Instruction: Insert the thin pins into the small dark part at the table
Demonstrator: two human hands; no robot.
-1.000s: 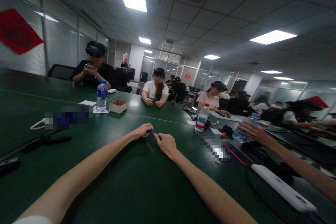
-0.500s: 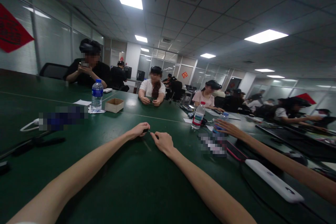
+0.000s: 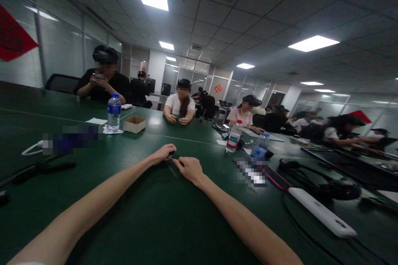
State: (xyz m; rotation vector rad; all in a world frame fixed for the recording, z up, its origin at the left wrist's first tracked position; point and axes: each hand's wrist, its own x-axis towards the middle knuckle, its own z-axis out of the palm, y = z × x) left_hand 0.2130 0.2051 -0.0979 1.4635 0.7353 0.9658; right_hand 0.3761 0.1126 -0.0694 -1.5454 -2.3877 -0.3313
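My left hand [image 3: 163,153] is closed around a small black object [image 3: 171,153], too small to name and partly covered by the fingers. Just to its right, my right hand [image 3: 189,168] is closed in a pinch. Something thin and pale seems to run from its fingertips toward the black object, though it is too fine to make out. Both hands are held over the dark green table [image 3: 149,215], their fingertips a small gap apart.
An open cardboard box [image 3: 134,125] and a water bottle [image 3: 114,114] stand ahead left. Ahead right are a red-capped bottle [image 3: 234,136], a blue-capped bottle [image 3: 260,145], headphones [image 3: 323,180] and a white elongated device [image 3: 321,211] with a cable. Several people sit around.
Another person's arm, which reached to the blue-capped bottle on the right, has left the view, uncovering the headphones. My right fingertips have come slightly nearer the left hand.
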